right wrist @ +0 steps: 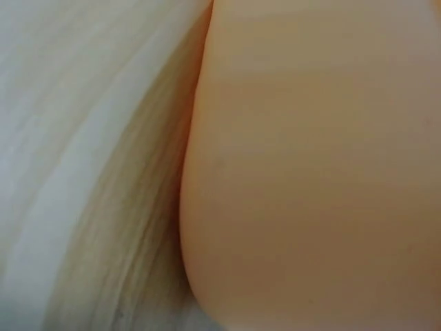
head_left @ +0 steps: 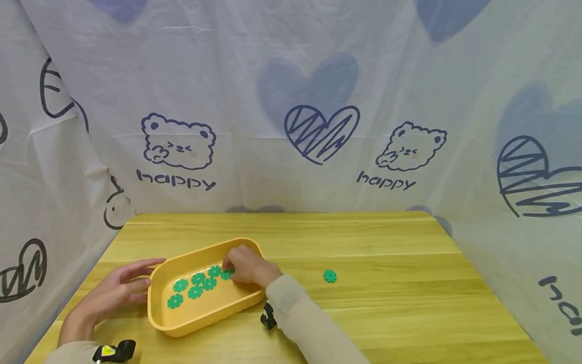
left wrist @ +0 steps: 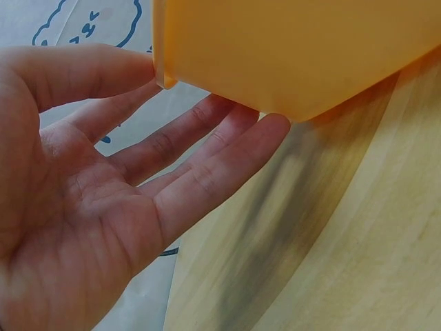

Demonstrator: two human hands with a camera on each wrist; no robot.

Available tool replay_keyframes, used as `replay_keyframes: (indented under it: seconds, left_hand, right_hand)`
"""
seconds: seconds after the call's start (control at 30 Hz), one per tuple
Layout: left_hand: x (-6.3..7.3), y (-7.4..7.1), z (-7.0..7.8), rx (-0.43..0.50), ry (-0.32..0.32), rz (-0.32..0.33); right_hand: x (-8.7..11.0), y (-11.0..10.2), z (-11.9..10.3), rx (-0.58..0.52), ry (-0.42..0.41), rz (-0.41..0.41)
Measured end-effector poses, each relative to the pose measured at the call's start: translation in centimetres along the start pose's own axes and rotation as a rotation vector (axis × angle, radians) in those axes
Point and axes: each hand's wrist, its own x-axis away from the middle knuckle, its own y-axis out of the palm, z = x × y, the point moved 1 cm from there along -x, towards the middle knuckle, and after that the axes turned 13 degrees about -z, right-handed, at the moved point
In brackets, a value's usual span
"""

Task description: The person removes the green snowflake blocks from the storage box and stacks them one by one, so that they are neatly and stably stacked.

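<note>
A yellow plastic tray (head_left: 204,320) stands at a slant on the left half of the table. Inside lie several green notched discs, such as this snowflake-shaped disc (head_left: 175,301). My left hand (head_left: 111,289) touches the tray's left end; in the left wrist view its mostly straight fingers (left wrist: 207,165) lie against the outer wall, the thumb at the rim. Over the tray's right part, my right hand (head_left: 247,265) reaches in with bent fingers on a green disc (head_left: 227,274), which they partly cover. The right wrist view is filled mostly by the tray's outer wall (right wrist: 310,172), hiding that hand.
One more green disc (head_left: 330,276) lies on the wooden table (head_left: 400,283) to the right of the tray. A pale curtain (head_left: 254,167) with hearts and bear drawings hangs behind the table and along both sides.
</note>
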Motion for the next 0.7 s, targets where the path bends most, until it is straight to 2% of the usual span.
replay_keyframes:
  seconds: [0.4, 0.7]
  left_hand:
    - [-0.04, 0.05, 0.11, -0.004, 0.006, 0.012]
    - [-0.02, 0.02, 0.07, -0.006, 0.0, 0.013]
  right_hand:
    - [0.04, -0.19, -0.28, 0.031, -0.031, -0.068]
    - [0.56, -0.38, -0.31, 0.002, -0.05, -0.055]
